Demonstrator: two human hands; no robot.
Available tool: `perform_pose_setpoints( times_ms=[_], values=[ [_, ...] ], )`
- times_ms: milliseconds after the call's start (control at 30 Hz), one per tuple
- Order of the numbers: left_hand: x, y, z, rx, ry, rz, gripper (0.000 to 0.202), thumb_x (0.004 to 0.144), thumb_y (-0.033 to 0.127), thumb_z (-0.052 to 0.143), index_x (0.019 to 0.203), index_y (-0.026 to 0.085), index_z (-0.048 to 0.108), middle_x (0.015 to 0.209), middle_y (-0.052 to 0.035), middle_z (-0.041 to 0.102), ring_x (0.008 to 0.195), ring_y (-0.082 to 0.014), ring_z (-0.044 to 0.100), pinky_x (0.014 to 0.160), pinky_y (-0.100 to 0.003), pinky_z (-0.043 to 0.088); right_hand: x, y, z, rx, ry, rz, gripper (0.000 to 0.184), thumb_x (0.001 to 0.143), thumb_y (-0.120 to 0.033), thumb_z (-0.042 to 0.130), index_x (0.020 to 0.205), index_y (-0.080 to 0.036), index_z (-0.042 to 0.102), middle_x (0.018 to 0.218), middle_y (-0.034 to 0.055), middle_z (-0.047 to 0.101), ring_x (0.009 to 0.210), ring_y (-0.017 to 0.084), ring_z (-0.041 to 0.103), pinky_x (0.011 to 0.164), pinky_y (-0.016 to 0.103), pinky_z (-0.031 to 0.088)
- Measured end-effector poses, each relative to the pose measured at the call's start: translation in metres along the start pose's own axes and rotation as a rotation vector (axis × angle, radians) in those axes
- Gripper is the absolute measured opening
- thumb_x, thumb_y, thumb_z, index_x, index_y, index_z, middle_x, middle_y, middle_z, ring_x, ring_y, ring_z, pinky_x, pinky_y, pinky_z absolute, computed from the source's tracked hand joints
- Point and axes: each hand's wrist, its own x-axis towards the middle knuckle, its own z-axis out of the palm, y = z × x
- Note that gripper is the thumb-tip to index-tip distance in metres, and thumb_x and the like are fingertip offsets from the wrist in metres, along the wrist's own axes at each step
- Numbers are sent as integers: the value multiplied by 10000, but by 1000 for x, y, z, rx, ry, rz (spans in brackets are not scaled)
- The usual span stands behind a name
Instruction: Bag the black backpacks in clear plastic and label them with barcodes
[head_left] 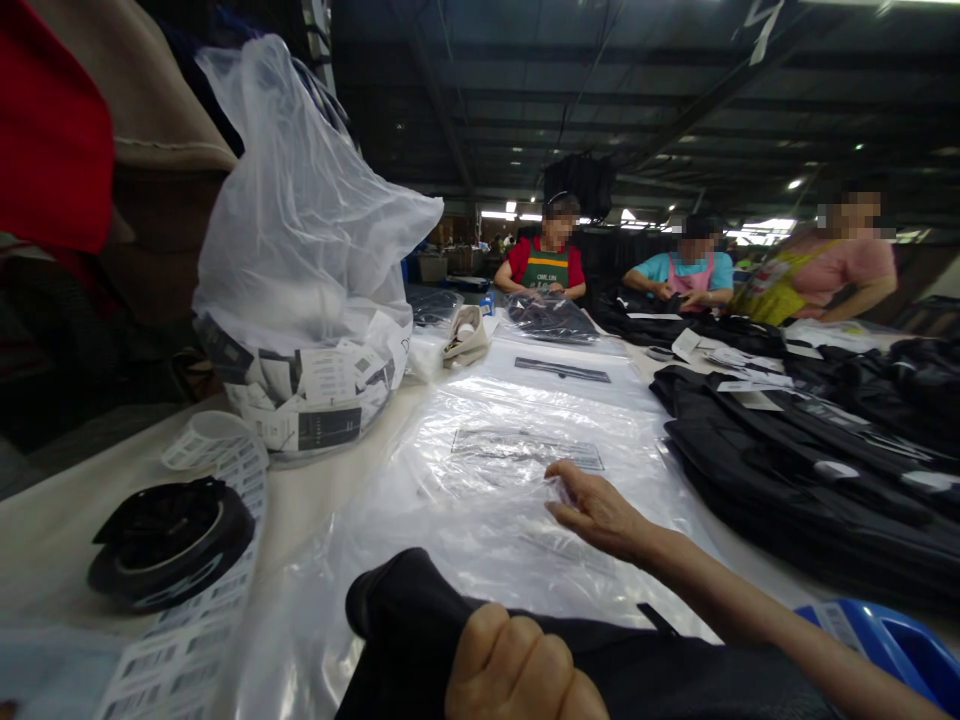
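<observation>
My left hand [521, 668] is at the bottom centre, closed in a fist on a folded black garment [420, 620] that lies at the near edge of the table. My right hand [596, 510] reaches forward with fingers stretched flat, resting on a clear plastic bag [487, 470] spread over the table. The bag bears a printed label strip [525, 448].
A large clear bag of paper tags [307, 290] stands at left, with a roll of barcode stickers [217, 450] and a black round object [169, 540] nearby. Stacked black garments [810, 470] lie at right. Three people work at the far end. A blue object [892, 640] sits at bottom right.
</observation>
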Motion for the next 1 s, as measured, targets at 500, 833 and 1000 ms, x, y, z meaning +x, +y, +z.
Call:
perform_pose_setpoints(
  times_ms=[500,833,1000],
  values=[
    [12,-30,71,138,-998,-235,248,830,404,546,837,168,619,746,-62,657,735,-240,610,728,-390,424,10,12,-38,-60,159,-79,506,900,-531,244,780,-222,626,667,7,556,646,155,511,639,284,378],
    [-19,-60,87,297,-967,-491,558,877,406,419,1286,27,411,1258,-226,510,1172,-310,472,986,-449,342,-45,33,3,-701,275,-398,335,836,-70,352,1076,-178,559,771,51,562,662,160,483,577,272,335],
    [-19,-70,73,405,-830,-550,721,828,470,393,1322,-47,300,1315,-273,425,1236,-364,371,1035,-601,174,-58,57,13,-740,462,-124,430,750,4,349,1095,-161,548,889,96,567,767,204,487,653,318,369]
  ],
)
